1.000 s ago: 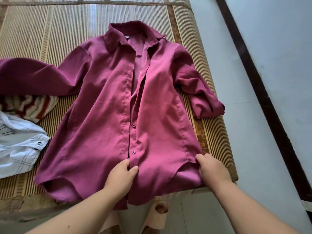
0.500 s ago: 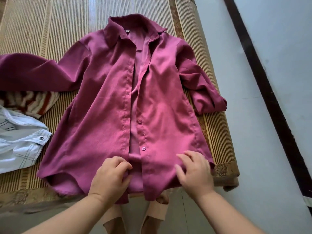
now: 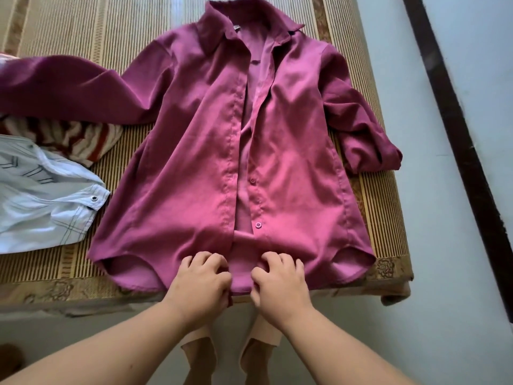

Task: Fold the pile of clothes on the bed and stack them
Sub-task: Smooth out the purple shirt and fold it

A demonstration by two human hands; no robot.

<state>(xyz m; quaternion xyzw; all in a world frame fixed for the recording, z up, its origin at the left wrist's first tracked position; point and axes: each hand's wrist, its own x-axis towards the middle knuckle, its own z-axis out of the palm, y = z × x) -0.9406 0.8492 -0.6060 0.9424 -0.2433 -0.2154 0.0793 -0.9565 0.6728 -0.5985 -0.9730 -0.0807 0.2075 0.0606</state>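
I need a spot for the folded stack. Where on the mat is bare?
Bare mat lies beyond the outstretched sleeve of the magenta shirt, far left, and in a narrow strip along the near edge below the white shirt. Mid-left is crowded: the white shirt and a striped garment lie there.

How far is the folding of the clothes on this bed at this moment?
Done: the maroon shirt lies spread face up on the mat. In hand: the left hand and right hand grip its two front edges near the hem. Left: nothing is folded yet; the white shirt and striped garment lie crumpled beside it, and no stack shows.
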